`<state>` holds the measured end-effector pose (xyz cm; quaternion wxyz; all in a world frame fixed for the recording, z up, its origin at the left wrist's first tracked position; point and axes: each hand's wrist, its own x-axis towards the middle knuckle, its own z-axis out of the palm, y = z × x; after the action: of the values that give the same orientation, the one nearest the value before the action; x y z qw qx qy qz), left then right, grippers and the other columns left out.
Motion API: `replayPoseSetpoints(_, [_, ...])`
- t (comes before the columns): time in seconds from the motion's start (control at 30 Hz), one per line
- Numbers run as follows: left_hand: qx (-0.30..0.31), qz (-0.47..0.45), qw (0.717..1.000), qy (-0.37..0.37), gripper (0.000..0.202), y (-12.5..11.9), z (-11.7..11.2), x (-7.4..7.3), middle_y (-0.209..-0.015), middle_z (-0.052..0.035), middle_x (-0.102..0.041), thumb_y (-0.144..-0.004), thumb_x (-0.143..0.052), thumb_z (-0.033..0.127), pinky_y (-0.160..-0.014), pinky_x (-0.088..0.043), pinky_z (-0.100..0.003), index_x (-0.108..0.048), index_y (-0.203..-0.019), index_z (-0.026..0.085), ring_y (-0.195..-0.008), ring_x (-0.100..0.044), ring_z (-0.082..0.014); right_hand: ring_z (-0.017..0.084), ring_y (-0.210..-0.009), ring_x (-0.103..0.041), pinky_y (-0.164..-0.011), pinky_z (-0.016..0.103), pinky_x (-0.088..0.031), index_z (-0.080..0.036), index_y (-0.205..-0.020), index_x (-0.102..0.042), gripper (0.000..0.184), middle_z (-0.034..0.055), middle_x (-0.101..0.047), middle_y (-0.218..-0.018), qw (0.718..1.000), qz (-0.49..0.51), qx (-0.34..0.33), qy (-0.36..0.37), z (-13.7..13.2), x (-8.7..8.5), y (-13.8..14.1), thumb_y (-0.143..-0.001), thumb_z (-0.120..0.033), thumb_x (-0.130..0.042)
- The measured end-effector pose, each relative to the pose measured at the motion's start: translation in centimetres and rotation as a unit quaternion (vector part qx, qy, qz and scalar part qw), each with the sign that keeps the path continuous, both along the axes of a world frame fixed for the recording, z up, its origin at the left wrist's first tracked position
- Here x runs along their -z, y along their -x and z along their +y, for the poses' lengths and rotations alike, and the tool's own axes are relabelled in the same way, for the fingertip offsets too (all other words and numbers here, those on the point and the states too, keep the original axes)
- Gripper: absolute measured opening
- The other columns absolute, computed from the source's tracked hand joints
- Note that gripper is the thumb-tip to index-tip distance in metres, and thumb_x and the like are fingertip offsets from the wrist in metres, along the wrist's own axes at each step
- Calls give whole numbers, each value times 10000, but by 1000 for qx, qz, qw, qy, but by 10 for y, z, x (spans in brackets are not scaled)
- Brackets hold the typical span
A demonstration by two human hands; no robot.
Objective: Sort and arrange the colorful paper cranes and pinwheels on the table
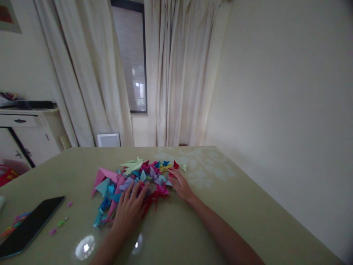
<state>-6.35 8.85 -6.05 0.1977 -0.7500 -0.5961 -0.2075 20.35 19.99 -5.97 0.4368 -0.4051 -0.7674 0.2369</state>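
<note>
A heap of colourful folded-paper pieces (139,176), origami-like, spreads over the table (209,221). Pink, blue, purple, yellow, red and pale green pieces overlap in it. On the heap's near side rests my left hand (131,204), its fingers stretched out over the pieces. My right hand (178,182) touches the heap's right edge, beside yellow and red pieces, with its fingers extended. Neither hand visibly grips a piece. A pale green spiky piece (134,165) lies at the back, and a large pink one (106,173) sticks out at the left.
A black phone or tablet (34,224) lies at the table's left, partly over a multicoloured strand (16,222). Small pink and green bits (60,223) are scattered beside it. Behind stand a white cabinet (30,132) and curtains (182,73). A wall (284,110) runs along the right.
</note>
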Motion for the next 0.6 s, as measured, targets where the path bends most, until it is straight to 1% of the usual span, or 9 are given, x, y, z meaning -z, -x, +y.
replayPoseSetpoints(0.07, [6,-7,1000,-22,603,1,-4,1,-1611,-134,-553,-961,-633,288,-1204,-391,-590,-572,-1562,274,-1501,-451,-401,282,-1446,-552,-1156,460,-501,-259,-1419,-679,518,132,-603,-1547,999,51,3,-2,-22,-1,-15,-1073,-598,-495])
replayPoseSetpoints(0.13, [40,-8,999,-34,602,-8,-7,2,-1606,-127,-566,-951,-653,321,-1253,-300,-604,-584,-1547,274,-1493,-462,-385,276,-1341,-624,-1070,424,-558,-250,-1353,-708,479,138,-662,-1442,997,72,24,2,-44,-1,-34,-1068,-589,-525])
replayPoseSetpoints(0.2, [82,-6,996,-35,532,-23,-7,1,-1540,-98,-639,-957,-644,278,-1292,-219,-582,-636,-1488,292,-1438,-532,-341,259,-1216,-677,-1006,395,-579,-240,-1273,-734,420,133,-707,-1321,997,61,52,4,-63,0,-51,-1071,-555,-542])
replayPoseSetpoints(0.27, [110,-8,994,-24,437,-37,-5,-2,-1393,-59,-742,-966,-602,169,-1301,-201,-549,-720,-1362,310,-1333,-626,-290,239,-1101,-701,-941,370,-588,-227,-1203,-741,365,124,-725,-1222,996,59,71,-5,-73,0,-58,-1082,-504,-536])
replayPoseSetpoints(0.37, [137,-29,990,-8,458,-46,-4,-8,-1166,-5,-816,-954,-512,19,-1263,-267,-509,-792,-1159,318,-1160,-718,-234,212,-958,-702,-837,333,-584,-214,-1150,-723,310,100,-724,-1100,994,71,74,-40,-77,-1,-54,-1092,-440,-518])
replayPoseSetpoints(0.43, [155,-61,986,-20,443,-44,-7,-12,-1132,9,-825,-976,-509,29,-1214,-332,-483,-796,-1134,327,-1102,-739,-222,198,-878,-684,-786,319,-574,-215,-1130,-709,276,77,-710,-1012,994,60,58,-71,-80,-2,-49,-1094,-412,-519])
replayPoseSetpoints(0.53, [174,-140,973,-56,275,-42,-18,-16,-1129,-5,-833,-1049,-582,217,-1039,-490,-397,-773,-1217,321,-1033,-757,-217,201,-828,-664,-759,325,-567,-220,-1146,-678,237,60,-693,-939,990,6,8,-141,-92,-3,-46,-1087,-408,-546])
replayPoseSetpoints(0.57, [172,-181,966,-60,234,-44,-23,-18,-1117,-18,-833,-1059,-603,304,-962,-534,-367,-767,-1225,301,-1007,-763,-218,215,-856,-675,-781,340,-574,-223,-1176,-666,260,68,-703,-951,985,-16,-12,-173,-98,-4,-46,-1077,-444,-572])
replayPoseSetpoints(0.6, [167,-227,957,-59,241,-47,-27,-19,-1103,-30,-833,-1059,-615,386,-893,-566,-341,-764,-1216,280,-979,-768,-217,234,-903,-692,-818,361,-582,-226,-1224,-652,333,82,-719,-984,977,-38,-29,-208,-104,-4,-45,-1056,-509,-607])
